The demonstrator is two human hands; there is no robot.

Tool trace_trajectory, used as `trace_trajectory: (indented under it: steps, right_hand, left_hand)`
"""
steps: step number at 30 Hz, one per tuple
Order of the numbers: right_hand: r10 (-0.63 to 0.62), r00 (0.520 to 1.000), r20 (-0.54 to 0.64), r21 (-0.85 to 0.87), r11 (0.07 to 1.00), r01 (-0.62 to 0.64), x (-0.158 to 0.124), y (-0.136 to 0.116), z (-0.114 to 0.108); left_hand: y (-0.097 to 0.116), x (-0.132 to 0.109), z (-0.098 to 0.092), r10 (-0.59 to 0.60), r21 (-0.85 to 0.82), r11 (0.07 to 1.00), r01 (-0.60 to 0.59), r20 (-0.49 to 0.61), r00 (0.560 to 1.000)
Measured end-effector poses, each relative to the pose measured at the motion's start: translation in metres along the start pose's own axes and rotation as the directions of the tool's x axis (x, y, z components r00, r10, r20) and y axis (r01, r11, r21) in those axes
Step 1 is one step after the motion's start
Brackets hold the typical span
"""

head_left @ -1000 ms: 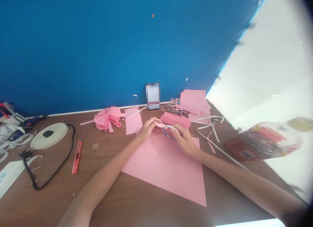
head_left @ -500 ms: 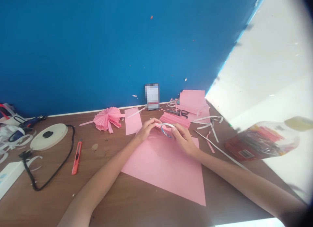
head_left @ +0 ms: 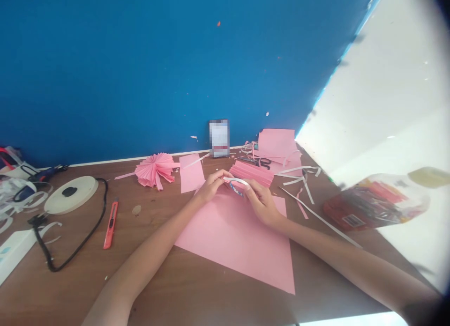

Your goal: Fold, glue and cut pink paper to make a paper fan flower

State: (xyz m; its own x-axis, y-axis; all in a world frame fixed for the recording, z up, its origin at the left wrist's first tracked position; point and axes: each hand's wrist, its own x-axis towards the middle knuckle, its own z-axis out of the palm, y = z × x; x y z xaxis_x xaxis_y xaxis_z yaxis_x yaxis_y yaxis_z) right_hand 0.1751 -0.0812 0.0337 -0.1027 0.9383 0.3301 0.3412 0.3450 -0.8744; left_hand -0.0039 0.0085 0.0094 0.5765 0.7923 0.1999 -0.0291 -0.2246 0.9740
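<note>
A roll of tape (head_left: 236, 187), a white ring with a blue-and-white printed core, is held up over a large pink paper sheet (head_left: 242, 237). My right hand (head_left: 263, 200) grips the roll from its right side, thumb on the rim. At the roll's left end, the fingers of my left hand (head_left: 213, 184) pinch a thin pale strip (head_left: 227, 179); whether it is tape or folded paper I cannot tell. Just behind the hands lies a pleated pink paper piece (head_left: 252, 173). The big sheet rests on the table below both wrists.
To the left are a pink paper rosette (head_left: 154, 170), a red box cutter (head_left: 111, 225), a black cable (head_left: 75, 255) and a round cream disc (head_left: 72, 202). Scissors (head_left: 262, 162), paper strips and pink sheets lie back right. A phone (head_left: 219, 138) leans on the wall; a plastic bottle (head_left: 376, 199) stands right.
The tape roll has tilted flatter and shifted slightly left, nearer my left fingers. Both hands otherwise keep nearly the same place, and the things on the table have not moved.
</note>
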Motion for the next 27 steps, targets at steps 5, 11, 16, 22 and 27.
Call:
trace_trajectory:
  steps: [5,11,16,22,27]
  right_hand:
    - [0.016,1.000,-0.011,-0.015,1.000,-0.016,-0.0011,-0.0011,-0.0012]
    - [0.030,0.999,-0.027,-0.031,0.999,-0.030,-0.0010,0.0017,-0.0007]
    - [0.038,0.998,-0.041,-0.041,0.998,-0.040,-0.0011,0.0034,0.0005]
    - [0.050,0.998,-0.039,-0.043,0.998,-0.051,-0.0015,0.0035,0.0009]
    - [0.051,0.998,-0.047,-0.032,0.998,-0.052,-0.0011,0.0047,0.0016]
  left_hand:
    - [0.0016,-0.0003,-0.0003,-0.002,0.059,0.998,0.002,-0.010,1.000]
    - [0.0025,-0.0014,-0.0006,0.002,0.108,0.994,-0.001,-0.014,1.000]
    - [0.0049,-0.0025,-0.0002,0.002,0.133,0.991,-0.001,-0.001,1.000]
    - [0.0061,-0.0026,0.0009,-0.003,0.146,0.989,0.005,-0.015,1.000]
    - [0.0063,-0.0027,0.0012,-0.013,0.150,0.989,0.016,-0.025,1.000]
